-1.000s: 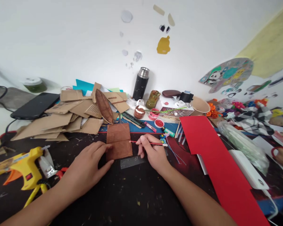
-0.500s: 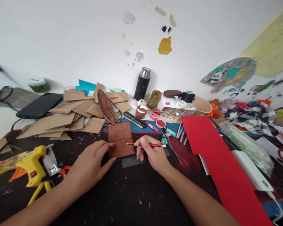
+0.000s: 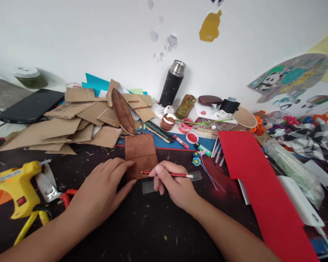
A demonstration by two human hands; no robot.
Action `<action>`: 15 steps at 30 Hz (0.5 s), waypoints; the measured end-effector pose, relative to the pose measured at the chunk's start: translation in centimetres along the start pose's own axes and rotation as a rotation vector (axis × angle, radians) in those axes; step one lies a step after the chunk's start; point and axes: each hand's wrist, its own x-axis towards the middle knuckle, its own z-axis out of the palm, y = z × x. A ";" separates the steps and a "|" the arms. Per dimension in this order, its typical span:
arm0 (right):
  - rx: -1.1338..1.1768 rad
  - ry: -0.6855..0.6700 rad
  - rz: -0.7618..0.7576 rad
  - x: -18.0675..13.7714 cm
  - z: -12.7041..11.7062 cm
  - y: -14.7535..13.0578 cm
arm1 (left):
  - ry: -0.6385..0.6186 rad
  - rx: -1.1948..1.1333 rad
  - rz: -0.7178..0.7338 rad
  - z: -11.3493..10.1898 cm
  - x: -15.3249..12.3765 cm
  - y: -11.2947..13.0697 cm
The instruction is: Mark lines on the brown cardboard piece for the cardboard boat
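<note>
A brown-painted piece of card (image 3: 141,149) with a crease across it lies flat on the dark tabletop. My left hand (image 3: 105,187) rests at its lower left edge, fingers spread and pressing the corner, gripping nothing. In my right hand (image 3: 172,182) is a red pencil (image 3: 177,175), held in a writing grip. The pencil's tip is over the lower part of the brown card. A clear plastic ruler (image 3: 149,187) lies under my right hand, partly hidden by it.
At left are a yellow glue gun (image 3: 24,189), red-handled scissors (image 3: 67,196) and stacked cardboard scraps (image 3: 60,125). A black thermos (image 3: 172,83) and small paint pots (image 3: 168,122) stand behind. Red card (image 3: 259,178) stretches along the right, beside blue pipe-cleaner flowers (image 3: 196,160).
The pencil tip has moved left and slightly down over the brown card along with my right hand. My left hand stays at the card's edge. The camera view has tilted downward.
</note>
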 end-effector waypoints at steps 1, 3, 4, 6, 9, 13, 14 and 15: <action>-0.008 -0.008 0.003 0.0 0.0 -0.1 | 0.004 0.002 0.001 0.0 -0.1 0.0; -0.018 -0.020 0.009 -0.1 0.1 -0.2 | 0.016 0.010 -0.005 0.1 -0.2 0.1; -0.021 -0.023 0.011 -0.1 0.1 -0.3 | 0.019 0.015 -0.009 0.1 -0.2 0.1; -0.028 -0.027 0.014 -0.1 0.1 -0.4 | 0.021 0.022 -0.005 0.0 -0.2 0.2; -0.039 -0.032 0.009 -0.1 0.0 -0.6 | 0.026 0.029 0.025 -0.2 -0.1 0.3; -0.053 -0.039 0.009 0.0 0.0 -0.8 | 0.023 0.055 0.056 -0.5 0.1 0.4; -0.056 -0.040 0.011 0.0 0.0 -0.8 | 0.022 0.060 0.061 -0.5 0.1 0.4; -0.058 -0.041 0.012 0.0 0.0 -0.8 | 0.023 0.063 0.064 -0.6 0.1 0.5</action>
